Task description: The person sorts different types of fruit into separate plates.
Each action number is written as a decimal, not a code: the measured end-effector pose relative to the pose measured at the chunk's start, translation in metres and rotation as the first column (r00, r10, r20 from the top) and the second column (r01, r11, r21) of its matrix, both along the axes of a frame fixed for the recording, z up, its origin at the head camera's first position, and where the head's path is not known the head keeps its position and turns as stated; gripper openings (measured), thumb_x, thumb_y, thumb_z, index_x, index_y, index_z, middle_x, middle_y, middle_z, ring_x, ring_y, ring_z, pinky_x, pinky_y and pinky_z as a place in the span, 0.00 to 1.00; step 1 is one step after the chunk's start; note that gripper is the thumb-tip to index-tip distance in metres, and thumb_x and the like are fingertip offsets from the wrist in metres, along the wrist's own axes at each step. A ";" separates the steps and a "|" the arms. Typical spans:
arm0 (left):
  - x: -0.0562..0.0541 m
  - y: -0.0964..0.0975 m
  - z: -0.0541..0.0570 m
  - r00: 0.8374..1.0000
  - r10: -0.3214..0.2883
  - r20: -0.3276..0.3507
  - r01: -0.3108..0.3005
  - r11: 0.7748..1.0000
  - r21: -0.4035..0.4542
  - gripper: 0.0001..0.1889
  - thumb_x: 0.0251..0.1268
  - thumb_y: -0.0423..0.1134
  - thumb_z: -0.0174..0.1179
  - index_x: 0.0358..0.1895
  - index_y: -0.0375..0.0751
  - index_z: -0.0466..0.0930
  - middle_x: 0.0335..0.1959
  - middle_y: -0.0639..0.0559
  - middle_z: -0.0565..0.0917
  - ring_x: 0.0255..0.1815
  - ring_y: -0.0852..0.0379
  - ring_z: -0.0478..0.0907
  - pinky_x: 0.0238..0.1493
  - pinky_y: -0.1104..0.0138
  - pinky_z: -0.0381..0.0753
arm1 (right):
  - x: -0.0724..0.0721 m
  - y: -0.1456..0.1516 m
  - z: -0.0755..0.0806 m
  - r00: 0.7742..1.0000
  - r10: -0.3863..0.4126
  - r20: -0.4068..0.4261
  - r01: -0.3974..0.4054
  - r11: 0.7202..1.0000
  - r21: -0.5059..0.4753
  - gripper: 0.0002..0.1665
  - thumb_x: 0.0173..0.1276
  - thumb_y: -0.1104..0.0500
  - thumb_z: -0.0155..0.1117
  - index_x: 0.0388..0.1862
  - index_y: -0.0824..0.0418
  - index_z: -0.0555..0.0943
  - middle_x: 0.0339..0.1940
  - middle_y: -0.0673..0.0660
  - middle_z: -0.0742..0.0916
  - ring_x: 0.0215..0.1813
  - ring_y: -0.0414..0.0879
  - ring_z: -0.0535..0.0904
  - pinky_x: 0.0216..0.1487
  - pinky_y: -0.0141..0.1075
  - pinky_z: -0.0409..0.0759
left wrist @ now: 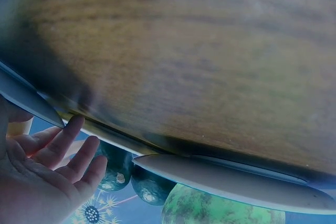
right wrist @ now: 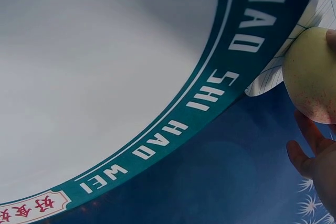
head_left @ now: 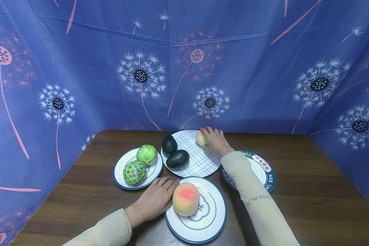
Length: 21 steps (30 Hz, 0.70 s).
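At the back plate with a blue grid point(head_left: 200, 164), my right hand point(head_left: 216, 140) grips a pale yellow peach point(head_left: 201, 138), fingers over its far side. The right wrist view catches the same peach point(right wrist: 312, 74) at its right edge, with fingertips around it. My left hand point(head_left: 158, 198) lies at the left rim of the front plate point(head_left: 209, 227), fingers loosely extended and right beside a larger red-topped peach point(head_left: 186, 199). From the left wrist, the left hand point(left wrist: 52, 171) shows relaxed, spread fingers near a plate's edge. Two dark avocados point(head_left: 177, 159) sit on the grid plate's left side.
Two green bumpy round fruits point(head_left: 134, 173) rest on a blue-rimmed plate point(head_left: 120, 176) at left. A teal-rimmed lettered plate point(head_left: 271, 179) is partly under my right forearm. The plates stand close together on a wooden table point(head_left: 310, 191); a blue dandelion cloth point(head_left: 258, 68) hangs behind.
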State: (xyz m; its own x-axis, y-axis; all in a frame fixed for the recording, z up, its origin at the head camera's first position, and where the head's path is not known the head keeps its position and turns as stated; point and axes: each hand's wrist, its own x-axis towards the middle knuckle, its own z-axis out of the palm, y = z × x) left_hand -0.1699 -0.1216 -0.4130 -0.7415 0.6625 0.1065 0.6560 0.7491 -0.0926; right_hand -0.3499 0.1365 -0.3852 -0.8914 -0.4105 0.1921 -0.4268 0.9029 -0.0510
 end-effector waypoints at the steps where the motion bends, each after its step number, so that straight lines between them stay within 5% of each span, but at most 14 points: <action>1: 0.000 0.000 0.000 1.000 -0.001 0.000 0.001 1.000 0.000 0.27 0.66 0.51 0.48 0.65 0.44 0.63 0.60 0.48 0.73 0.62 0.50 0.68 0.62 0.54 0.68 | 0.000 0.000 0.000 1.000 -0.002 -0.001 0.002 1.000 0.001 0.46 0.54 0.50 0.68 0.69 0.56 0.57 0.63 0.62 0.70 0.57 0.61 0.68 0.59 0.55 0.65; 21: -0.003 -0.001 -0.003 1.000 -0.005 -0.006 0.005 1.000 -0.002 0.27 0.66 0.51 0.48 0.65 0.44 0.63 0.59 0.49 0.74 0.61 0.50 0.69 0.62 0.55 0.68 | 0.009 0.005 0.010 1.000 0.023 -0.019 -0.022 0.999 0.026 0.47 0.52 0.46 0.69 0.68 0.56 0.60 0.61 0.61 0.71 0.57 0.60 0.69 0.60 0.56 0.63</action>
State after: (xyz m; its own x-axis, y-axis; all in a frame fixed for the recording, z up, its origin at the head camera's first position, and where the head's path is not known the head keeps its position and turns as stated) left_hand -0.1733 -0.1225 -0.4155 -0.7374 0.6665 0.1098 0.6592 0.7455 -0.0985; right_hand -0.3405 0.1415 -0.3755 -0.8781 -0.4354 0.1981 -0.4477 0.8940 -0.0195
